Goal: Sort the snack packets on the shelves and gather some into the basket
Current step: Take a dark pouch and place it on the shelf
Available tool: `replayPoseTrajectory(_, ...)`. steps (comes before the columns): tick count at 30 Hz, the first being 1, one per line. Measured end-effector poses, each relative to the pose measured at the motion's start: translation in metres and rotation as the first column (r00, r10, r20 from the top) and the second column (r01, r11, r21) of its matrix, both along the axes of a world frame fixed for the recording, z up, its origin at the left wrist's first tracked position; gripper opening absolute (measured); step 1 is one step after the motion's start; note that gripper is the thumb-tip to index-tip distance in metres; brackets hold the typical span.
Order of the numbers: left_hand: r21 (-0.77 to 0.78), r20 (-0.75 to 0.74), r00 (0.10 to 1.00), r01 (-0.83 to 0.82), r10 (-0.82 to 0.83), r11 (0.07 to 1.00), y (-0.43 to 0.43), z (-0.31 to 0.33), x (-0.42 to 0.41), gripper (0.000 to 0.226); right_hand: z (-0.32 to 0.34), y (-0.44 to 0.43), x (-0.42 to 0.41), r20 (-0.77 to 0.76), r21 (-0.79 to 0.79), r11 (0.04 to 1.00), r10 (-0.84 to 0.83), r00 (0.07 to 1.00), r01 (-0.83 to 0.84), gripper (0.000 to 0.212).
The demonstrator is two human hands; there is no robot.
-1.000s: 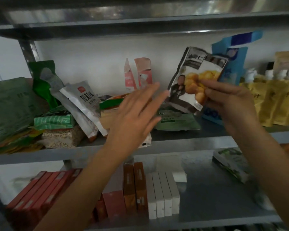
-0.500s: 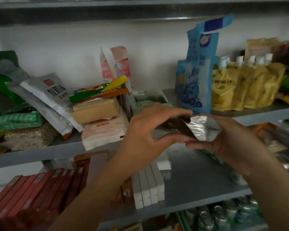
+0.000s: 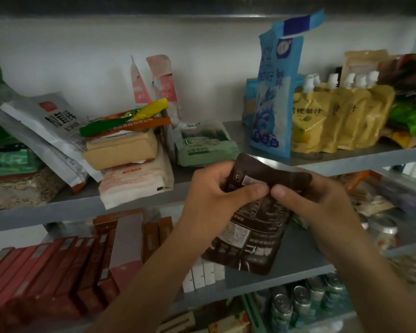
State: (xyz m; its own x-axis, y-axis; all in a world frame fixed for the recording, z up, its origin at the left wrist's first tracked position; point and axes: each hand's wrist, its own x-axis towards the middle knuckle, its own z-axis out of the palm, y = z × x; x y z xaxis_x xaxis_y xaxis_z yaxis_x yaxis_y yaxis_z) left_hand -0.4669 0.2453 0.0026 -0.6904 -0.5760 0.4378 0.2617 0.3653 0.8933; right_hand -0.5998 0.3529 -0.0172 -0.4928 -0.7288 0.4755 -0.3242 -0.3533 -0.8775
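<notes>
Metal shelves (image 3: 341, 157), hands (image 3: 265, 195) gripping dark packet (image 3: 252, 236)

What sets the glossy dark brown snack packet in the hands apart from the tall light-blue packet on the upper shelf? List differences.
The glossy dark brown snack packet bears white print; the tall light-blue packet bears dark blue print. The brown packet is pinched by the left hand and right hand; the blue packet stands untouched on the upper shelf. The brown packet is crumpled at the grip; the blue packet is straight. Both are printed pouches.
</notes>
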Motion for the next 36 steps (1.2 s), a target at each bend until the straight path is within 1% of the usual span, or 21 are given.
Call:
replayPoseTrajectory(3,0.148,0.108,0.993,0.034,-0.05,0.988,-0.001,-0.006,-0.005,0.03,-0.008,-0.007,0.0,0.243,-0.008,1.0,0.021,0.97,-0.02,0.026)
replayPoseTrajectory(7,0.276,0.385,0.89,0.141,-0.244,0.951,-0.006,-0.021,0.001,0.057,-0.018,-0.013,-0.014,0.483,0.006,0.999,-0.031,0.875,0.032,0.037)
replayPoseTrajectory(10,0.326,0.376,0.873,0.189,-0.31,0.926,-0.007,-0.032,0.008,0.069,-0.026,-0.015,-0.024,0.519,0.055,0.996,-0.089,0.85,0.071,0.043)
replayPoseTrajectory(12,0.385,0.312,0.909,0.146,-0.277,0.911,-0.008,-0.035,0.009,0.081,-0.035,-0.02,-0.023,0.4,0.125,0.981,-0.189,0.897,0.151,0.045)
replayPoseTrajectory(13,0.406,0.291,0.924,0.116,-0.249,0.907,-0.007,-0.034,0.01,0.082,-0.04,-0.022,-0.023,0.25,0.142,0.949,-0.309,0.918,0.281,0.045)
replayPoseTrajectory(14,0.418,0.274,0.936,0.09,-0.22,0.904,-0.006,-0.033,0.011,0.079,-0.043,-0.022,-0.023,0.06,0.093,0.911,-0.408,0.911,0.402,0.05)
replayPoseTrajectory(15,0.431,0.254,0.945,0.08,-0.206,0.899,-0.004,-0.031,0.012,0.077,-0.047,-0.019,-0.026,-0.114,-0.018,0.901,-0.432,0.895,0.433,0.058)
replayPoseTrajectory(16,0.443,0.23,0.951,0.086,-0.206,0.892,-0.003,-0.03,0.013,0.074,-0.049,-0.015,-0.03,-0.254,-0.105,0.929,-0.37,0.894,0.355,0.06)
replayPoseTrajectory(17,0.457,0.204,0.954,0.106,-0.219,0.883,-0.003,-0.029,0.014,0.072,-0.05,-0.008,-0.033,-0.354,-0.111,0.975,-0.218,0.909,0.19,0.057)
replayPoseTrajectory(19,0.481,0.164,0.958,0.13,-0.235,0.867,-0.001,-0.025,0.015,0.068,-0.049,0.007,-0.037,-0.44,0.082,0.983,0.185,0.879,-0.166,0.065)
replayPoseTrajectory(20,0.493,0.149,0.96,0.134,-0.235,0.86,-0.001,-0.023,0.015,0.064,-0.05,0.014,-0.038,-0.465,0.206,0.946,0.319,0.825,-0.25,0.073)
replayPoseTrajectory(21,0.509,0.132,0.963,0.138,-0.235,0.85,-0.001,-0.022,0.014,0.06,-0.052,0.019,-0.04,-0.512,0.288,0.925,0.367,0.776,-0.248,0.079)
replayPoseTrajectory(22,0.533,0.116,0.964,0.143,-0.239,0.834,0.0,-0.021,0.013,0.054,-0.054,0.02,-0.039,-0.589,0.299,0.937,0.33,0.738,-0.181,0.081)
replayPoseTrajectory(24,0.608,0.058,0.956,0.194,-0.287,0.77,0.003,-0.02,0.012,0.045,-0.056,0.016,-0.031,-0.689,0.166,0.986,0.109,0.717,0.009,0.072)
replayPoseTrajectory(27,0.717,-0.101,0.914,0.341,-0.393,0.608,0.006,-0.015,0.01,0.048,-0.052,0.007,-0.023,-0.617,-0.025,0.972,-0.2,0.761,0.235,0.037)
replayPoseTrajectory(29,0.702,-0.126,0.897,0.382,-0.423,0.601,0.005,-0.012,0.009,0.054,-0.054,0.005,-0.02,-0.552,-0.058,0.952,-0.283,0.785,0.302,0.037)
replayPoseTrajectory(31,0.621,-0.09,0.932,0.328,-0.351,0.712,0.001,-0.013,0.006,0.062,-0.051,0.005,-0.014,-0.304,-0.013,0.943,-0.321,0.897,0.333,0.017)
replayPoseTrajectory(32,0.541,-0.051,0.958,0.264,-0.282,0.799,-0.001,-0.014,0.005,0.066,-0.05,0.006,-0.013,-0.132,0.016,0.943,-0.329,0.935,0.333,0.018)
replayPoseTrajectory(34,0.203,0.132,0.985,0.084,-0.112,0.976,-0.002,-0.021,0.006,0.063,-0.049,0.009,-0.017,0.172,0.051,0.953,-0.303,0.937,0.298,0.025)
replayPoseTrajectory(35,0.016,0.233,0.972,0.029,-0.032,0.999,-0.001,-0.028,0.007,0.055,-0.046,0.01,-0.018,0.293,0.05,0.965,-0.259,0.92,0.256,0.021)
replayPoseTrajectory(36,-0.101,0.321,0.947,0.024,0.009,0.995,0.005,-0.034,0.007,0.05,-0.043,0.01,-0.017,0.386,0.034,0.976,-0.212,0.898,0.216,0.016)
